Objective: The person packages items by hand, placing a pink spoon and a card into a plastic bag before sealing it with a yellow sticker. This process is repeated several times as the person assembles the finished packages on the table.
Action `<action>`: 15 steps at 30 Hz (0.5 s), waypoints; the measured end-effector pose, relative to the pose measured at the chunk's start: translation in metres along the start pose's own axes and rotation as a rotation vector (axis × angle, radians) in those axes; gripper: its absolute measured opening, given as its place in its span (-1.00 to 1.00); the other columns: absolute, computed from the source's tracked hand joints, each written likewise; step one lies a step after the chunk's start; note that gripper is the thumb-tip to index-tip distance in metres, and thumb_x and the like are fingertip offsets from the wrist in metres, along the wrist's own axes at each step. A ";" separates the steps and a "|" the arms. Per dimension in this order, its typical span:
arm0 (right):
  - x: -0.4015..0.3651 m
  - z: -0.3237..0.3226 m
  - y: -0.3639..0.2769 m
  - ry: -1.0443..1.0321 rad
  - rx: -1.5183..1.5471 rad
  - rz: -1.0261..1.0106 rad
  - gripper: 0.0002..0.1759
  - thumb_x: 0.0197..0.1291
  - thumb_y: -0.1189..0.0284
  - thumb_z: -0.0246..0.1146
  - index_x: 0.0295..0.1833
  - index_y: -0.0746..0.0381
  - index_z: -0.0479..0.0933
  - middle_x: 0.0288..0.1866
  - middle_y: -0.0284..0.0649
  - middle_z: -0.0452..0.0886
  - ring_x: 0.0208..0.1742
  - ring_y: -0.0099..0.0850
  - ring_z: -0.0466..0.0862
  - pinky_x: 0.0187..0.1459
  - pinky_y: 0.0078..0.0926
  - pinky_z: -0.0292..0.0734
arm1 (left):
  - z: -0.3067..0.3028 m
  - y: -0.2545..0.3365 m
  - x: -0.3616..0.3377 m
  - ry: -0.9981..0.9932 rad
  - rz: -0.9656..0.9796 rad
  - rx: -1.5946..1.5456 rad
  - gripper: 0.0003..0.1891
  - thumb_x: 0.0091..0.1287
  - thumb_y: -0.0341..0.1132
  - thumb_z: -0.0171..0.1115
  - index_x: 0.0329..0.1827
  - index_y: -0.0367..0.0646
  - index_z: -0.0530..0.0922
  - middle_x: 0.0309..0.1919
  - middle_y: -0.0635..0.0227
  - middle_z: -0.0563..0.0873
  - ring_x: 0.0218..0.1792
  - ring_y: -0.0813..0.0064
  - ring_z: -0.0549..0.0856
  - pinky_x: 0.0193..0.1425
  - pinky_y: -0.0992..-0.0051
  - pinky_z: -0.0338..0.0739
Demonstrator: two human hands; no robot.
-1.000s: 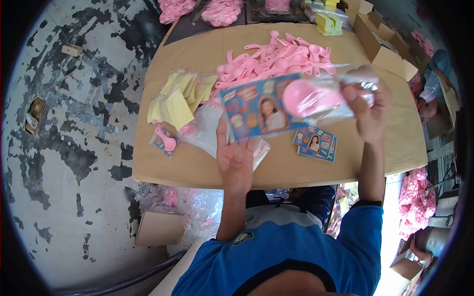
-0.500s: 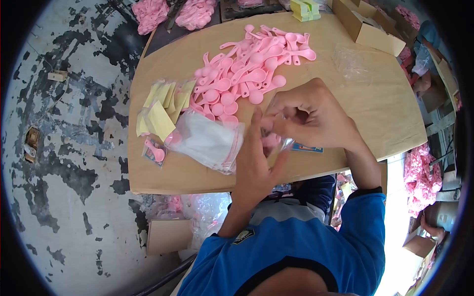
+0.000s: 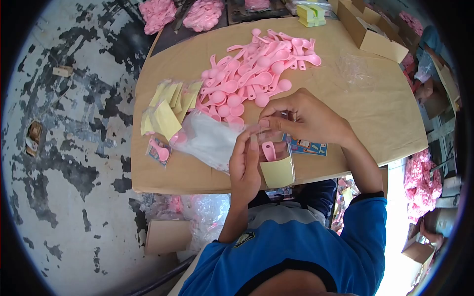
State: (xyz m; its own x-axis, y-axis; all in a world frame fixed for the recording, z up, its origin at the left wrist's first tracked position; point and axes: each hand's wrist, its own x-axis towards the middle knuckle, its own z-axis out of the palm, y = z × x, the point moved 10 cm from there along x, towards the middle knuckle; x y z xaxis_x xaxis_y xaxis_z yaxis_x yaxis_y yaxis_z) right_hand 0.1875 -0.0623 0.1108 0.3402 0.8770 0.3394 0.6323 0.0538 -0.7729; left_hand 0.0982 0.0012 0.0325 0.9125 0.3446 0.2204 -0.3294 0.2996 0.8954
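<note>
A clear plastic bag (image 3: 291, 170) holding a pink spoon (image 3: 269, 151) and a yellow card (image 3: 278, 172) hangs from my left hand (image 3: 246, 160), whose fingers are closed on its top edge. My right hand (image 3: 311, 118) pinches at the same top edge, thumb and forefinger together. Behind the hands lies a heap of pink spoons (image 3: 256, 74). Empty clear bags (image 3: 210, 140) lie left of my left hand. Blue printed cards (image 3: 311, 147) show beneath my right hand.
Filled bags with yellow cards (image 3: 168, 116) lie at the table's left, beside one bagged spoon (image 3: 159, 151). A yellow card stack (image 3: 311, 16) and a cardboard box (image 3: 375, 34) are at the back. Loose clear plastic (image 3: 354, 69) lies right. A person's arm (image 3: 425, 91) shows far right.
The bag has turned so its yellow card and spoon show below my fingers. My left hand has closed at the top edge, and my right hand has moved slightly down.
</note>
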 end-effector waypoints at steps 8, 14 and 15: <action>-0.003 -0.006 -0.036 0.278 -0.575 -0.317 -0.84 0.05 0.41 0.37 -0.20 0.14 0.67 -0.21 -0.33 0.64 -0.13 -0.38 0.62 -0.18 -0.40 0.57 | -0.018 0.004 0.003 0.146 0.096 0.294 -0.63 0.54 -0.44 -0.11 0.37 -0.31 0.34 -0.38 0.42 0.57 -0.41 0.77 0.47 -0.34 0.68 0.40; -0.004 0.014 -0.026 0.264 -0.695 -0.334 -0.79 0.02 0.36 0.37 -0.21 0.17 0.66 -0.23 -0.35 0.67 -0.10 -0.40 0.61 -0.13 -0.41 0.57 | -0.019 0.003 0.006 0.109 0.043 0.458 -0.55 0.50 -0.50 -0.08 0.45 -0.25 0.30 -0.59 0.55 0.35 -0.52 0.79 0.27 -0.49 0.67 0.16; -0.005 0.017 -0.026 0.266 -0.732 -0.360 -0.77 0.00 0.36 0.38 -0.19 0.17 0.67 -0.27 -0.36 0.66 -0.13 -0.41 0.61 -0.15 -0.42 0.57 | -0.017 0.007 0.005 0.103 0.033 0.518 -0.55 0.49 -0.50 -0.08 0.45 -0.25 0.30 -0.60 0.55 0.34 -0.53 0.78 0.27 -0.49 0.67 0.17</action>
State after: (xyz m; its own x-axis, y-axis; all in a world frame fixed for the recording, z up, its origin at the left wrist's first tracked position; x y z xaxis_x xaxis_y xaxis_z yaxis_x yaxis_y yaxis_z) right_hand 0.1576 -0.0601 0.1198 0.1270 0.7195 0.6827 0.9919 -0.0952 -0.0842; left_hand 0.0966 0.0206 0.0331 0.8664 0.4399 0.2362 -0.1713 -0.1826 0.9682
